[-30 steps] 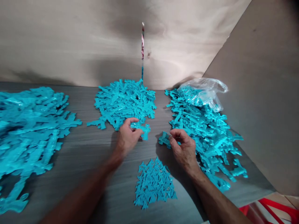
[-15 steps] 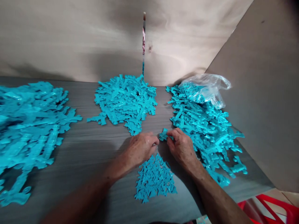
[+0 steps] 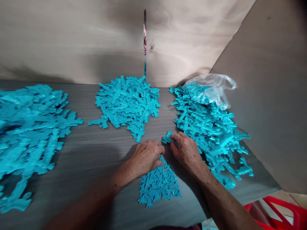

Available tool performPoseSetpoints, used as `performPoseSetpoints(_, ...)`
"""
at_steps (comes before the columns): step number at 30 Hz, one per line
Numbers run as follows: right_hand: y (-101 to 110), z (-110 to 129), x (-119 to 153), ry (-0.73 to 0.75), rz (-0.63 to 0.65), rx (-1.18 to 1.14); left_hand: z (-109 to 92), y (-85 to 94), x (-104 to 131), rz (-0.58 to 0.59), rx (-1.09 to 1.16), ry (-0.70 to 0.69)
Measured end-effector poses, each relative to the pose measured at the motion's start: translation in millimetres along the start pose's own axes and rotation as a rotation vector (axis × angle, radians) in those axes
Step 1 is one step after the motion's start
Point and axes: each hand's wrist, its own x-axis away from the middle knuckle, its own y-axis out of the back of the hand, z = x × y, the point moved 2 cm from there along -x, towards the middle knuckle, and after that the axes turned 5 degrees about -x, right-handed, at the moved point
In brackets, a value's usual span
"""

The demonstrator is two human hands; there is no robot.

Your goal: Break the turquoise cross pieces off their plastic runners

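Observation:
My right hand pinches a flat turquoise piece with notched ends, at the left edge of the right-hand pile. Its fingers cover part of the piece. Just left of it, my left hand has its fingers curled together at the top of a patch of small turquoise pieces. Whatever lies between those fingertips is too small and hidden to make out. The patch lies flat on the grey table, with many thin, jagged bits close together.
A middle pile of turquoise pieces lies against the wooden back panel, which has a narrow vertical slit. Another large pile is at the left. A clear plastic bag rests on the right pile. Something red stands below the table's right edge.
My left hand has come slightly nearer, down onto the top of the small-piece patch. My right hand has barely moved and still holds its piece.

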Motion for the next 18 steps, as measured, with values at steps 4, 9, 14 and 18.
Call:
performPoseSetpoints(4, 1.9, 1.7, 1.1, 0.012, -0.010, -0.015, -2.9, 4.8, -1.8, 0.060, -0.006, -0.020)
performPoseSetpoints(9, 0.6, 2.9, 1.3, 0.038, -0.012, -0.046, -8.6, 0.6, -1.7, 0.078, -0.053, 0.019)
performPoseSetpoints(14, -7.1, 1.2, 2.0, 0.117, -0.032, -0.165, -19.7, -8.2, 4.7, 0.002, -0.134, -0.019)
performPoseSetpoints(18, -8.7, 0.6, 3.7, 0.151, -0.042, -0.348, -20.8, -8.0, 5.8, 0.014, -0.150, -0.077)
